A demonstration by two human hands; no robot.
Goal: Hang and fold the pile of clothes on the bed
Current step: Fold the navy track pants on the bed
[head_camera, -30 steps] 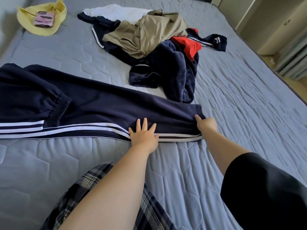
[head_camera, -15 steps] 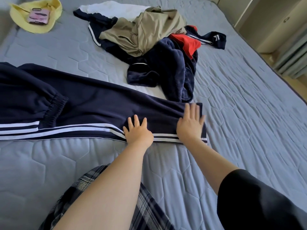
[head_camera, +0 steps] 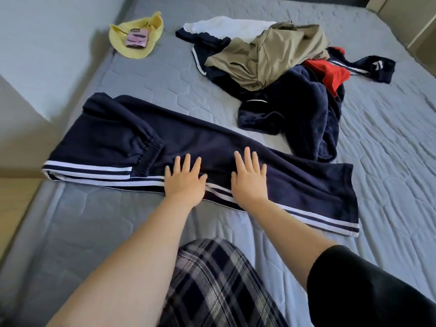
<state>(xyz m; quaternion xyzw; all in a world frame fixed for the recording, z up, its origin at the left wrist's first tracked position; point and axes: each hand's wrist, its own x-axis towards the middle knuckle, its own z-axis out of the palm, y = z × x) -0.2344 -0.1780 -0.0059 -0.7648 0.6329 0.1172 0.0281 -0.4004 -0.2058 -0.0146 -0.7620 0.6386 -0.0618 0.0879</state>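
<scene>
Through the head camera I see the dark blue pants [head_camera: 212,142] lying flat across the bed [head_camera: 94,220], with white stripes along the near edge. My left hand [head_camera: 185,179] and right hand [head_camera: 250,178] both lie flat on them, fingers straight and spread, holding nothing. Half a second ago my right hand was at the end of the leg; now it is closer to my left hand. Behind the pants is the pile of clothes [head_camera: 283,74]. A yellow hat [head_camera: 141,53] with a phone [head_camera: 138,38] on it lies far left. My plaid knee [head_camera: 217,279] and black sleeve [head_camera: 365,291] hide the near bed.
</scene>
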